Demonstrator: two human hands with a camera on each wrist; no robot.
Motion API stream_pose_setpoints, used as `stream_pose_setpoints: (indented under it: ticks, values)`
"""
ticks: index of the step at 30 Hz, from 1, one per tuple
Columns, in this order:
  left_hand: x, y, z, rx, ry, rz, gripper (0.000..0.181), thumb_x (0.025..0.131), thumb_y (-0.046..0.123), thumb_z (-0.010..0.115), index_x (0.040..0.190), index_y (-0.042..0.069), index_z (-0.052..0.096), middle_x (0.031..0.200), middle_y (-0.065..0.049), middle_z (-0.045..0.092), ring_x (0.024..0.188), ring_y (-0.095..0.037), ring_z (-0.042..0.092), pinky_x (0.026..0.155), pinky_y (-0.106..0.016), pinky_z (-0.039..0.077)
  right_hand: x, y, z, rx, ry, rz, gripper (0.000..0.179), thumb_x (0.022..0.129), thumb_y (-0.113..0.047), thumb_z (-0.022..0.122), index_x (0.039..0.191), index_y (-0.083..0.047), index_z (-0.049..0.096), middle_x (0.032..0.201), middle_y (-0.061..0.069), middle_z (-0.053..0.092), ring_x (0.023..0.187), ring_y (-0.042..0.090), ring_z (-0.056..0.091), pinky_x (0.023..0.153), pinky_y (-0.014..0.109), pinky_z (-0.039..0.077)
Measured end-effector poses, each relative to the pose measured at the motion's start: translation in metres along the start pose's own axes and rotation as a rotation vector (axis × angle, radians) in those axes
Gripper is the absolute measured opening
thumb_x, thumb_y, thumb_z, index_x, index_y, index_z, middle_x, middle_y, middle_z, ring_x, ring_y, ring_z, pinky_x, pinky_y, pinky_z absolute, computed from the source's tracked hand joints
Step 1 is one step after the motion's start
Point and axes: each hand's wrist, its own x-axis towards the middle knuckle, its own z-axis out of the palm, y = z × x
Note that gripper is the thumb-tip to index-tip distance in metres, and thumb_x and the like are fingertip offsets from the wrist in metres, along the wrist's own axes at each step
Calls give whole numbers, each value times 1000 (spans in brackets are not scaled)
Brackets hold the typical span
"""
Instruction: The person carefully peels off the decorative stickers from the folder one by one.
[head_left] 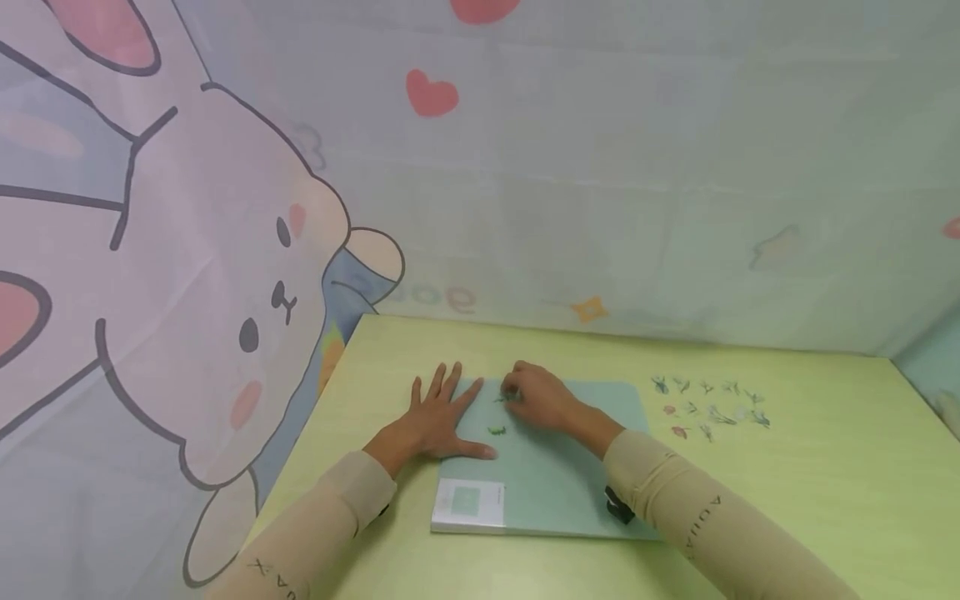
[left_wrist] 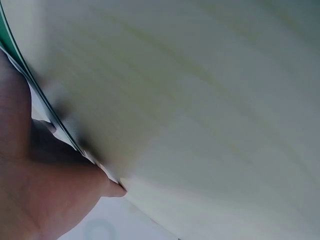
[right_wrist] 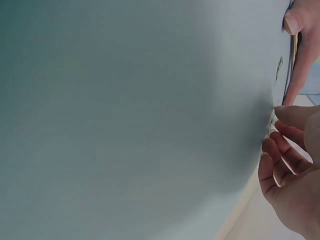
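Observation:
A pale green notebook or folder [head_left: 558, 492] lies on the table with a white label [head_left: 487, 504] at its near left corner. My left hand [head_left: 438, 421] rests with fingers spread across its left edge; the thumb lies on the cover. Over the upper part of the cover, my right hand [head_left: 543, 398] pinches a small green sticker-like piece [head_left: 501, 398], mostly hidden by the fingertips. Another small green piece [head_left: 497, 430] lies flat on the cover between the hands. In the right wrist view, the thumb and fingertips [right_wrist: 280, 112] are close to the cover.
Several small sticker-like pieces [head_left: 708, 408], some red, some dark or greyish, lie in rows on the yellow-green table [head_left: 825, 483] at the right. Behind the table hangs a curtain [head_left: 600, 167] printed with a rabbit and hearts.

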Motion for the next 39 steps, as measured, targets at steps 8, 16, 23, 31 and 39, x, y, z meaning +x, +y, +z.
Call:
stream_pose_setpoints:
  ticks: [8, 16, 23, 31, 39]
  values:
    - [0, -1, -1, 3, 7, -6, 122, 81, 88, 64, 173, 28, 12, 177, -17, -7, 162, -42, -9, 122, -73, 1, 1, -2, -5, -35, -9, -47, 11, 95, -10, 79, 105, -5, 80, 97, 3, 65, 86, 19, 62, 82, 39, 55]
    - [-3, 0, -3, -4, 6, -9, 122, 81, 88, 65, 173, 27, 12, 177, -17, -7, 162, -41, -9, 122, -73, 1, 1, -3, -3, -32, -6, -51, 10, 95, -8, 79, 104, -5, 78, 96, 3, 64, 86, 19, 61, 81, 39, 54]
    - [-3, 3, -4, -7, 11, 1, 121, 81, 87, 66, 173, 26, 15, 177, -18, -4, 162, -43, -6, 122, -73, 3, -1, -1, 0, -10, -3, -24, 7, 95, -3, 77, 102, -5, 76, 96, 4, 61, 89, 22, 63, 84, 41, 55]
    - [-3, 2, -4, -14, 13, 1, 122, 81, 87, 66, 173, 25, 14, 177, -17, -5, 162, -42, -7, 122, -73, 2, -1, -3, 1, 0, -5, -13, 7, 95, -1, 76, 101, -4, 75, 98, 5, 62, 96, 25, 65, 89, 42, 56]
    - [-3, 2, -4, -18, 16, -3, 121, 81, 86, 67, 173, 25, 15, 177, -18, -5, 162, -42, -7, 122, -73, 2, -2, -1, 3, 0, 18, -66, 6, 96, 1, 74, 95, -5, 74, 94, 4, 62, 90, 22, 63, 85, 40, 56]
